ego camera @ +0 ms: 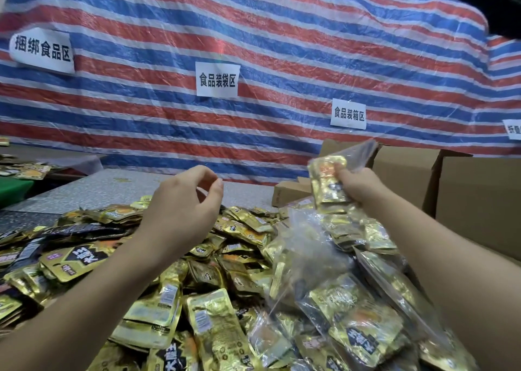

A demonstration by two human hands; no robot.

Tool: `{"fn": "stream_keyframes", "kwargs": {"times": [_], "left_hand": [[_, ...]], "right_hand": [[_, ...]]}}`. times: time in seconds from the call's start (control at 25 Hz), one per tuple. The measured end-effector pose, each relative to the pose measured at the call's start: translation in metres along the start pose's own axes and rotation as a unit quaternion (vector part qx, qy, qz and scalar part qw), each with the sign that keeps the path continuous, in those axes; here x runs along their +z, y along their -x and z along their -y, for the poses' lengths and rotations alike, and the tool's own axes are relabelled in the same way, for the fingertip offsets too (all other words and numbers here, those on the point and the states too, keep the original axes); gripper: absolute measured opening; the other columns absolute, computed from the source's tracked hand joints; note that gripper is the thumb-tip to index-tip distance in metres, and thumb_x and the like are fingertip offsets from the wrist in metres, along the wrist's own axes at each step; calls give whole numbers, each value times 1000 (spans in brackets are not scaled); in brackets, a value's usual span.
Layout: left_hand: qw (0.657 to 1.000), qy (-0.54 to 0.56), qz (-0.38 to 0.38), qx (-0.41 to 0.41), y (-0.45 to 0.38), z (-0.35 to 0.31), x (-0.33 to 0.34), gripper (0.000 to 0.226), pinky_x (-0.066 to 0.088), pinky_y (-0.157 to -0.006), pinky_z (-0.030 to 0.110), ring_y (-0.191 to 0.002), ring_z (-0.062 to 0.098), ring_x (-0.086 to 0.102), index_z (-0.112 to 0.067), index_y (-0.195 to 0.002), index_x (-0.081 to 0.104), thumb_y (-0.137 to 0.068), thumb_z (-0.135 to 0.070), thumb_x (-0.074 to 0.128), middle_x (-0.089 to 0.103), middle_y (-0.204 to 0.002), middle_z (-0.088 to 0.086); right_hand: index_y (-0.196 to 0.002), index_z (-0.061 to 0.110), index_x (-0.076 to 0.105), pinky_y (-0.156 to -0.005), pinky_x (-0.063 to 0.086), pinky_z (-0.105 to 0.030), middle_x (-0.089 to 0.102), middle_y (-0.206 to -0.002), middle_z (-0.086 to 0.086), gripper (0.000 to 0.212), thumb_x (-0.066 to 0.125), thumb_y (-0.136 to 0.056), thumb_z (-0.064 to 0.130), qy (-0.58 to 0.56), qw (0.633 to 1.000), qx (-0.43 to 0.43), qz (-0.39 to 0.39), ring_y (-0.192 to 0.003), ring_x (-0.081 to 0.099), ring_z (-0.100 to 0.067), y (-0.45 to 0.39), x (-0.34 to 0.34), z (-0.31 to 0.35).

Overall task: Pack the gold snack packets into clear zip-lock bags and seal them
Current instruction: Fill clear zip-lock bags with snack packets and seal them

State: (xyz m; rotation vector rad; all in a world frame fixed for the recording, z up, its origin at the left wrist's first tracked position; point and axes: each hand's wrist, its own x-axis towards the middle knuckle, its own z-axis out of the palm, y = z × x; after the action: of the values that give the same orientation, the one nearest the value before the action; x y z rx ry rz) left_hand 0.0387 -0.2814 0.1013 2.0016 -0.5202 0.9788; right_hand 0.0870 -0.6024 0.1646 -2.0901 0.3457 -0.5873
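Filling step, judged from the layout: right hand is raised above the heap and clamps a small stack of shiny gold foil snack packets together with a thin clear plastic zip-lock bag. Bag film shows behind and above the packets. Cannot tell whether the packets sit inside the bag mouth or just against it.

Left hand hovers empty over the pile, fingers curled, thumb and forefinger close but apart, pinching nothing.

Below both hands a big loose heap of gold foil packets covers the grey speckled tabletop. Several already filled clear bags of gold packets lie at lower right on the heap. Brown cardboard boxes stand just beyond the right hand. A red, white and blue striped tarp hangs behind, with white paper labels stuck on it.

Next move likely calls for the left hand to catch the bag's free lip, hold the mouth wide, let the right hand push the stack down inside. Then pinch along the zip strip to seal it. Slippery film, so the grip needs both hands.
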Motion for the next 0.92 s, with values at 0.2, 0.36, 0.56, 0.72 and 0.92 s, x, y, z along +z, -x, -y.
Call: {"fn": "stream_keyframes", "kwargs": {"times": [0.2,0.36,0.56,0.72,0.92], "left_hand": [[1000,3,19,10,2,1,7,9,49,-59,22,-69,-1,59,-31,-95,59,-97,-36,51,58,-82,-23],[1000,6,19,11,4,2,8,11,48,-59,22,-67,-3,60,-31,-97,60,-97,-37,52,60,-84,-23],[1000,-1,22,5,5,1,8,13,46,-58,21,-65,0,59,-28,-99,62,-97,-36,52,59,-85,-23],[1000,-5,19,10,4,0,7,13,48,-60,23,-67,-1,58,-29,-99,61,-97,-37,52,57,-85,-26],[1000,-11,22,9,3,4,10,16,48,-61,24,-68,-1,58,-28,-101,62,-97,-38,51,57,-85,-26]], "right_hand": [[-133,0,52,-64,44,-31,62,-94,-15,68,37,-101,58,111,992,48,-34,-76,59,-26,-21,-18,-63],[-145,6,40,-89,42,-40,61,-125,-22,74,24,-100,62,251,966,58,-22,-114,56,-39,-19,4,-107],[-133,4,48,-85,49,-41,62,-123,-16,82,40,-89,73,263,961,60,-54,-103,59,-35,-20,-3,-96],[-140,6,36,-87,49,-46,54,-134,-17,92,46,-84,78,316,932,-12,-177,-116,57,-37,-10,-3,-90],[-125,7,50,-73,50,-37,60,-119,-12,50,49,-97,49,365,928,-43,-66,-102,60,-31,-10,13,-76]]}}
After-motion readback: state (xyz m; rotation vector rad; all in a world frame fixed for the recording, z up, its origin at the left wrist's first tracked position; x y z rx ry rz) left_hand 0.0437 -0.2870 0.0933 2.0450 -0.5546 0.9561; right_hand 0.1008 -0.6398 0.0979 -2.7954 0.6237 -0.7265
